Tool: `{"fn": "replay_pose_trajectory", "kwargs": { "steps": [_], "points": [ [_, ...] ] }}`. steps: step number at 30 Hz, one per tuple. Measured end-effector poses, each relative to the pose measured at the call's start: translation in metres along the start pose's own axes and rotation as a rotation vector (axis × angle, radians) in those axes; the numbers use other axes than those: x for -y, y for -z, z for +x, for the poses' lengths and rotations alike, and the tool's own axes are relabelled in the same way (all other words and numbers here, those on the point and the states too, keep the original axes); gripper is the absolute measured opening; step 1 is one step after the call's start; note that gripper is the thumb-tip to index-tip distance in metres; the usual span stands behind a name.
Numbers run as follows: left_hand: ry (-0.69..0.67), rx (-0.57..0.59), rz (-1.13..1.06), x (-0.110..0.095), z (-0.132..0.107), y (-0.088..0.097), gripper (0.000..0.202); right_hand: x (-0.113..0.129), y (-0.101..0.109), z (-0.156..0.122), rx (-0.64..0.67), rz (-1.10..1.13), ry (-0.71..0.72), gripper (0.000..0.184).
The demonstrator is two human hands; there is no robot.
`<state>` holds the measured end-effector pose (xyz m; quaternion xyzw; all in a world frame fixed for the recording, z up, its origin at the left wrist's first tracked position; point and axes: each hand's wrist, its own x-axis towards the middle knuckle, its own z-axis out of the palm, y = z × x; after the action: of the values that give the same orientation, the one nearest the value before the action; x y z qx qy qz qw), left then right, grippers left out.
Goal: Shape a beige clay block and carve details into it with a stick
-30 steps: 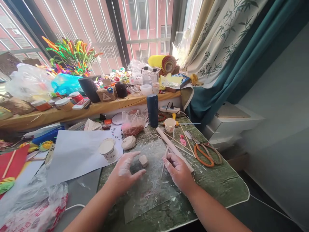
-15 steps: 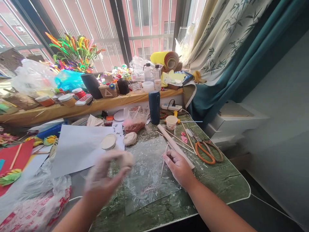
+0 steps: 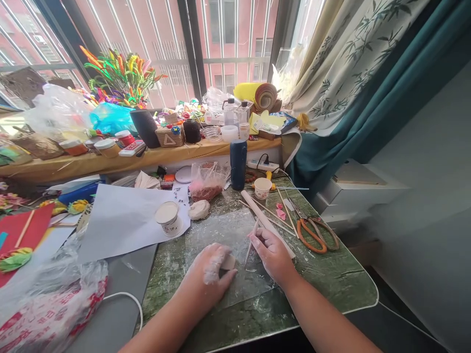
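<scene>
My left hand (image 3: 210,268), dusted with white powder, is curled over a pale lump of clay or dough (image 3: 229,262), most of it hidden by the fingers. It rests low over a clear plastic sheet (image 3: 224,230) smeared with powder. Between the fingertips of my right hand (image 3: 273,251) is a thin, pale pointed stick (image 3: 248,254), its lower end down near the sheet. A pale rolling pin (image 3: 262,212) lies just behind my right hand. Farther back, a larger pale lump (image 3: 199,210) sits at the sheet's edge, beside a lidded paper cup (image 3: 168,215).
Scissors with orange handles (image 3: 312,238) and thin sticks lie on the right. Behind stand a dark blue bottle (image 3: 238,164), a small paper cup (image 3: 262,187) and a bag of pinkish material (image 3: 208,184). White paper (image 3: 125,220) and a crumpled plastic bag (image 3: 55,304) lie left.
My left hand has moved right and down with the pale lump, from near the lidded cup to the sheet. My right hand stays about where it was, still holding the stick.
</scene>
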<state>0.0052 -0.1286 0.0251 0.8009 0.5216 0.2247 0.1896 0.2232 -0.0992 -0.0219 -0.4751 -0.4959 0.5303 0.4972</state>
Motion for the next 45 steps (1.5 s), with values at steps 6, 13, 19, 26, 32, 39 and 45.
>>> {"fn": "replay_pose_trajectory", "kwargs": {
  "steps": [6, 13, 19, 26, 32, 39, 45],
  "points": [
    [-0.085, -0.664, -0.256, -0.001, 0.0, 0.067, 0.029, 0.003, 0.001, -0.002, 0.009, -0.029, 0.008, 0.036],
    [-0.174, -0.147, 0.069, 0.01, -0.022, 0.044, 0.025, 0.008, 0.003, -0.004, 0.038, -0.098, -0.04, 0.037],
    [-0.001, -0.174, 0.06, 0.015, -0.011, 0.019, 0.044, 0.003, 0.004, -0.002, 0.04, -0.081, -0.031, 0.034],
    [0.023, -0.033, 0.011, 0.021, 0.015, -0.013, 0.047, 0.001, 0.004, -0.002, 0.03, -0.064, -0.007, 0.035],
    [0.008, -0.45, -0.52, -0.009, 0.013, 0.058, 0.038, 0.001, 0.004, -0.001, 0.043, -0.069, -0.012, 0.035],
    [0.17, -0.304, -0.427, 0.03, -0.02, 0.056, 0.052, 0.005, 0.005, -0.002, 0.053, -0.107, -0.006, 0.036],
    [0.23, -0.207, -0.009, 0.058, -0.04, 0.041, 0.051, 0.006, 0.005, -0.002, 0.062, -0.104, -0.03, 0.035]
  ]
}}
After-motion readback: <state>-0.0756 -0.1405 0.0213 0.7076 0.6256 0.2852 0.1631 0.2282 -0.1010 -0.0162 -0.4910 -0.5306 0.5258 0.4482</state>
